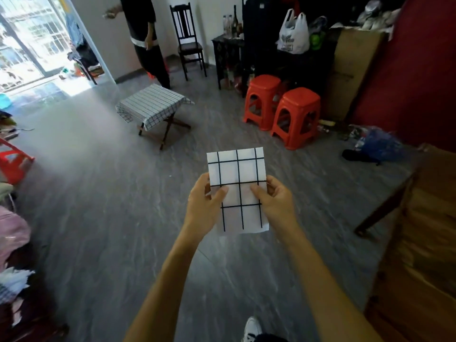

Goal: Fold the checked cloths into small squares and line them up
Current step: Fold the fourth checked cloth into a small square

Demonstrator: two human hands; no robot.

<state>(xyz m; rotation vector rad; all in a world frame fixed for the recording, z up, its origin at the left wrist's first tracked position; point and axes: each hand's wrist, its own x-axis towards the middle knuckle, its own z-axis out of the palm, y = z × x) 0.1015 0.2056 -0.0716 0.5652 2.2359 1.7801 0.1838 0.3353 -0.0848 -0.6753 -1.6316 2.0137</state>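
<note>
— So, how does the grip stand on each side?

— Both hands pinch one folded checked cloth (237,183) in the air above the grey floor (103,218). The left hand (206,206) has its thumb curled over the cloth's front and its fingers behind the left edge. The right hand (274,201) mirrors it, thumb on the front, fingers round the right edge. The cloth is a small white rectangle with dark grid lines, held nearly upright, its lower edge hanging between the wrists.

— What lies around it?

— Further on stands a low folding counter (154,106) draped in a matching checked cover, on crossed wooden legs. Nothing stands between it and the hands but bare floor. To the right of it are two red plastic stools (278,109), side by side and touching. Behind them are a dark cabinet (227,58) carrying bottles, a white plastic bag (293,35), and a tall cardboard box (355,70). A dark wooden chair (188,40) stands against the far wall, and a person in black (145,38) stands left of it by the doorway. A white shoe (251,328) shows at the bottom edge.

— Any writing?

— There is print on the bag, but it is too blurred to read.
</note>
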